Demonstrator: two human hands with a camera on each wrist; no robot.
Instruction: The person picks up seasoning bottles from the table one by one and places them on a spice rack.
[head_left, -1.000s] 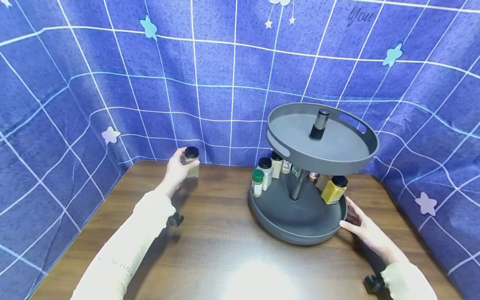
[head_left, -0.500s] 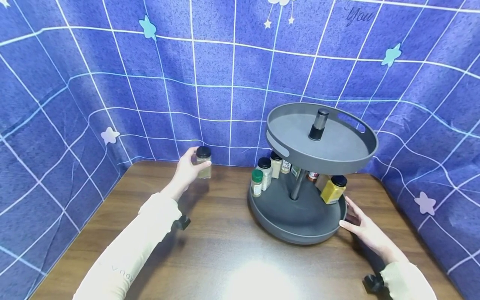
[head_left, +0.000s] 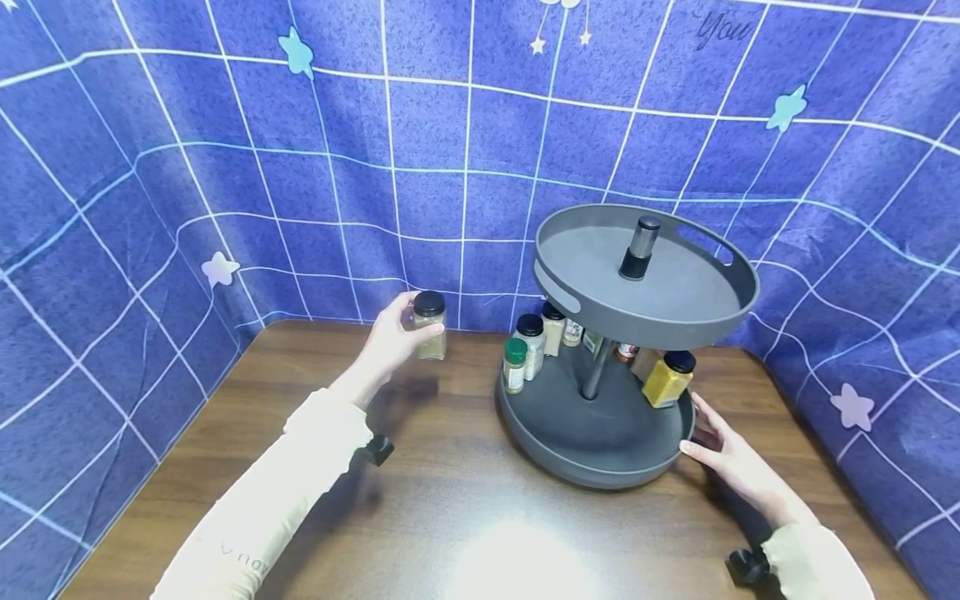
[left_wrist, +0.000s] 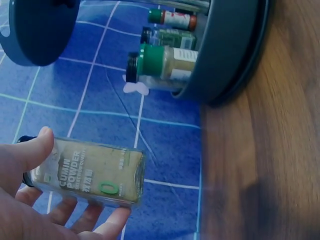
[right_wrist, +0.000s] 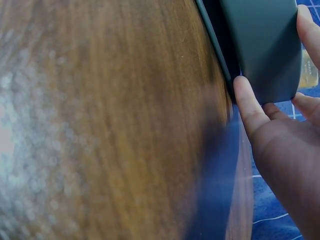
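A glass jar of cumin powder [head_left: 432, 346] with a black lid is held upright in my left hand [head_left: 390, 342], raised above the table. The left wrist view shows the label of the cumin jar [left_wrist: 100, 172], with thumb and fingers on opposite sides. To its right stands a dark grey two-tier turntable [head_left: 592, 477]. My right hand [head_left: 723, 450] grips the lower tray's right wall. In the right wrist view, the thumb touches the tray's lower edge [right_wrist: 265, 55] while the fingers reach over its rim.
Along the lower tray stand a green-capped jar [head_left: 514, 375], a black-lidded white jar [head_left: 533, 354], a yellow jar [head_left: 666, 385] and several others at the back. The upper tray [head_left: 585, 237] overhangs them. A blue curtain [head_left: 465, 208] hangs behind the wooden table [head_left: 435, 467].
My left hand has carried the cumin jar to the right, closer to the turntable. The right hand and the turntable have stayed in place.
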